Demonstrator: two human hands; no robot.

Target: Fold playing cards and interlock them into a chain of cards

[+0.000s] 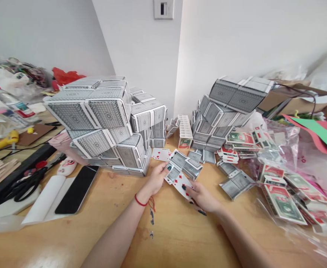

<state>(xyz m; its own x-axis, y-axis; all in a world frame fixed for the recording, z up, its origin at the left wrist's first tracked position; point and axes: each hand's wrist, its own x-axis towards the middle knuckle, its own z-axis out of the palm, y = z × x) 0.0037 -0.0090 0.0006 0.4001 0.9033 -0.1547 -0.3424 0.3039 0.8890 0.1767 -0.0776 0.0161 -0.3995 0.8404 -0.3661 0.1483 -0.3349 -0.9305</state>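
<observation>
Your left hand (156, 179) and your right hand (203, 197) are close together over the wooden tabletop (174, 238). The grip of your left hand is closed on some grey-backed cards (177, 164), with your fingers pinching them. The grip of your right hand is closed on the edge of a white card with red diamonds (181, 185). The two cards or bunches touch each other, right between your hands. A red string (141, 201) goes around your left wrist.

Just past your hands, a white card with red diamonds (160, 154) lies face up. Some small grey card shapes (193, 167) sit right by it. A big tower of grey cards (92, 119) stands to the left, and another tower of grey cards (227, 106) stands to the right. Both are made of cards standing up and lying across. Between them is a little stack of white cards (185, 130).

On the right, red and green cards (282, 197) lie on a see-through plastic bag (275, 149). On the left are a black phone (76, 190) and black scissors (26, 185). A light switch (163, 9) is on the wall behind.
</observation>
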